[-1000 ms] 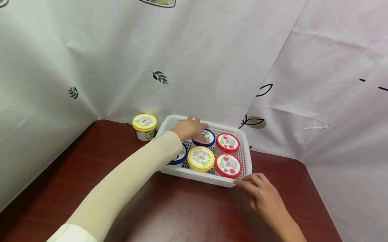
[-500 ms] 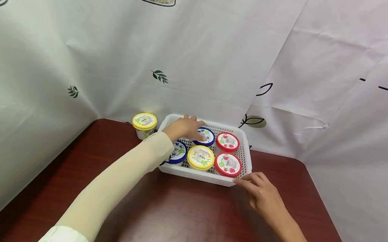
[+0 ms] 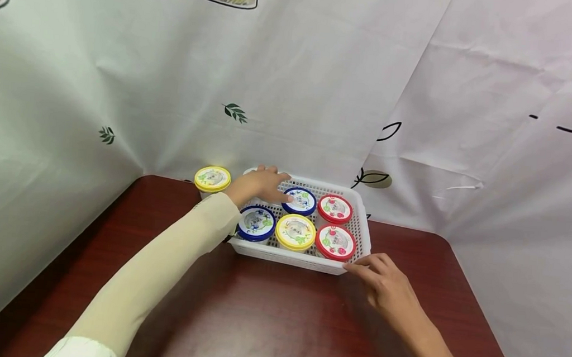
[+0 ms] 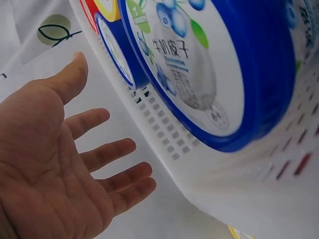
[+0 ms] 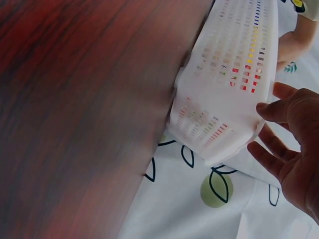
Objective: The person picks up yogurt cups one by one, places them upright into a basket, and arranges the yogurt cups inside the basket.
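A white perforated basket point(image 3: 305, 259) holds round lidded tubs. Its front row has a blue-lidded tub point(image 3: 256, 223), a yellow-lidded tub point(image 3: 295, 232) and a red-lidded tub point(image 3: 336, 242). Behind them sit another blue-lidded tub point(image 3: 302, 201) and another red-lidded tub point(image 3: 335, 209). My left hand point(image 3: 261, 186) hovers over the back left of the basket, fingers spread and holding nothing, and hides that corner. Blueberries are printed on the large blue lid point(image 4: 184, 64) in the left wrist view. My right hand point(image 3: 390, 283) pinches the basket's front right corner at the rim.
One more yellow-lidded tub point(image 3: 212, 179) stands on the table outside the basket, to its left, partly covered by my left forearm. The dark red wooden table point(image 3: 275, 312) meets a white printed cloth point(image 3: 293, 89) right behind the basket.
My left hand has drawn back leftward from the rear blue-lidded tub, uncovering it and the front blue-lidded tub. My right hand has stayed at the basket's corner.
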